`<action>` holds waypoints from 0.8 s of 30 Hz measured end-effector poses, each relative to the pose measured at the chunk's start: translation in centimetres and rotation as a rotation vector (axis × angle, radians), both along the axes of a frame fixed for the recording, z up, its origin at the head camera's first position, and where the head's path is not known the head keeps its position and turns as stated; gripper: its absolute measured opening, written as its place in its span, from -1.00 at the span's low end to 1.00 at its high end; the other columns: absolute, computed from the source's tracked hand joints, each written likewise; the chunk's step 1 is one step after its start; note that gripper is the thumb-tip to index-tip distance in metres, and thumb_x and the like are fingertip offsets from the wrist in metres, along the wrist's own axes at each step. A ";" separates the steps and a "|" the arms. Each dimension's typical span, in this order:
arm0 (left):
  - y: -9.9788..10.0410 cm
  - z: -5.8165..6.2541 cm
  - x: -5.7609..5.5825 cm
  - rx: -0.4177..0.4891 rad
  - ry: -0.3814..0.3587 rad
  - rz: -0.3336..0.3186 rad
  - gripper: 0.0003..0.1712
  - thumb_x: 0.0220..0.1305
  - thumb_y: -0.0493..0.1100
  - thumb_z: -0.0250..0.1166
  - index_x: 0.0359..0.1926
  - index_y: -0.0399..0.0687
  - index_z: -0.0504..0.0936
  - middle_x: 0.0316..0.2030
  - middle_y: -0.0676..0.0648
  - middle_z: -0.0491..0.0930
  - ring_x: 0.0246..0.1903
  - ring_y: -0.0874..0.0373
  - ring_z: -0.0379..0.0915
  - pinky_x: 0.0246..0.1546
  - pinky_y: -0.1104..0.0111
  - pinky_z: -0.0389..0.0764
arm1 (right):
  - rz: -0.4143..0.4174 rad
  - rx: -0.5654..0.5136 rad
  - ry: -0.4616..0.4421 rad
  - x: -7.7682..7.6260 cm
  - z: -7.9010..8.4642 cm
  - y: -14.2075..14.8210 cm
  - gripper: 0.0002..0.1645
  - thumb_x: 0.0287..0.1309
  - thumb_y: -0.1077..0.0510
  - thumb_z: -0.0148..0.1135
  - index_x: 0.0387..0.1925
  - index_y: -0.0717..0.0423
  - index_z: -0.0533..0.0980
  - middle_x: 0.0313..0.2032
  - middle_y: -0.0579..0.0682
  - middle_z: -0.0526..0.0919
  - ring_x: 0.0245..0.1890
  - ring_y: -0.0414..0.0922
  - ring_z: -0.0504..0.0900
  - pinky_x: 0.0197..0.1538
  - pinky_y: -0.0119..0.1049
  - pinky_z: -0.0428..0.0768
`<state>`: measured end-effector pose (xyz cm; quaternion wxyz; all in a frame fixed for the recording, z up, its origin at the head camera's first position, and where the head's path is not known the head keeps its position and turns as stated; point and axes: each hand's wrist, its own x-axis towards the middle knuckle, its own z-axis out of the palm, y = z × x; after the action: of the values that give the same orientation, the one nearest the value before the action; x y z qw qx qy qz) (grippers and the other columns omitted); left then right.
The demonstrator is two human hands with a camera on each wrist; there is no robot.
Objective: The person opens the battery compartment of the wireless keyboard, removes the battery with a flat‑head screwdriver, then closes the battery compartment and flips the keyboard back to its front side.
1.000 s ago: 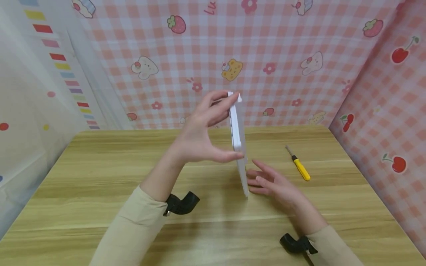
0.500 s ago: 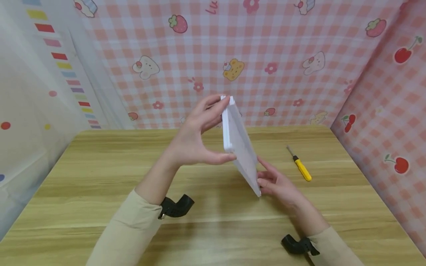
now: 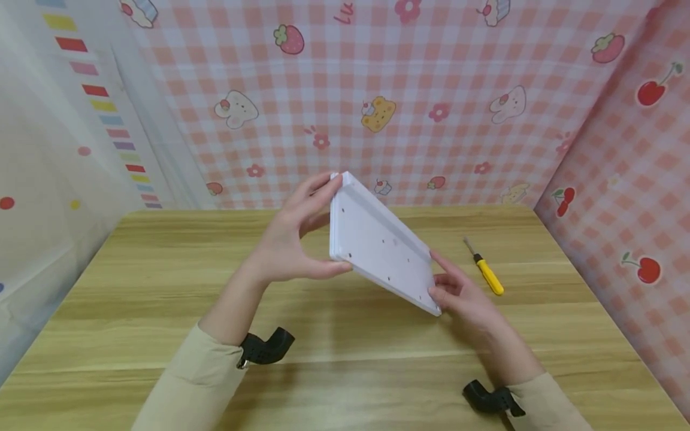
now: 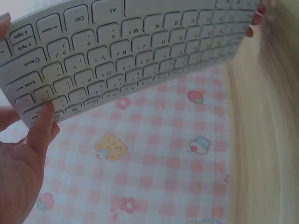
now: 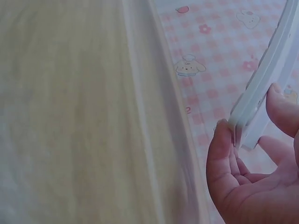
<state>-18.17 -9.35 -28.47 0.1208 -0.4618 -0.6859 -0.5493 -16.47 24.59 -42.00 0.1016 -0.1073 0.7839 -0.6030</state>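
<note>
A white keyboard [image 3: 377, 245] is held up over the table, tilted, its left end higher than its right. Its underside with several small dark screw holes faces the head camera. The keys of the keyboard [image 4: 126, 56] show in the left wrist view. My left hand [image 3: 288, 239] grips the upper left end, thumb at the lower corner and fingers over the top corner. At the lower right end my right hand [image 3: 463, 293] pinches the edge between thumb and fingers. In the right wrist view the right hand [image 5: 257, 177] curls round that end.
A screwdriver [image 3: 487, 274] with a yellow handle lies on the wooden table [image 3: 345, 383], right of the keyboard. Behind the table hangs a pink checked cloth [image 3: 334, 78], and another covers the right side. Black mounts [image 3: 266, 347] sit on both wrists.
The keyboard has turned from edge-on to show its underside, and its left end has moved left and down with my left hand. My right hand has taken hold of the other end.
</note>
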 end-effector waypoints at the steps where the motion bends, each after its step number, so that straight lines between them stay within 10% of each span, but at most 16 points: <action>1: -0.2 -0.2 0.0 -0.006 -0.004 0.004 0.28 -0.36 -0.50 0.62 0.45 -0.42 0.13 0.40 -0.29 0.11 0.27 -0.07 0.24 0.18 0.18 0.50 | -0.006 0.023 0.012 0.0 0.1 0.1 -0.12 0.34 0.25 0.22 0.55 0.03 0.01 0.12 0.40 0.41 -0.09 -0.04 0.50 -0.17 -0.39 0.60; 24: -5.2 -5.1 0.7 -0.118 -0.245 0.082 0.29 -0.24 -0.51 0.59 0.51 -0.24 0.07 0.48 -0.23 -0.01 0.33 -0.19 0.20 0.12 0.21 0.53 | -0.151 0.169 0.151 -0.1 1.8 0.9 -0.17 0.27 0.26 0.30 0.50 0.10 0.17 -0.03 0.26 0.48 -0.19 -0.13 0.44 -0.19 -0.50 0.47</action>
<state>-17.48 -14.52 -33.53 0.0311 -0.3695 -0.7449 -0.5547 -16.54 25.50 -40.17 0.0055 -0.0843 0.8431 -0.5311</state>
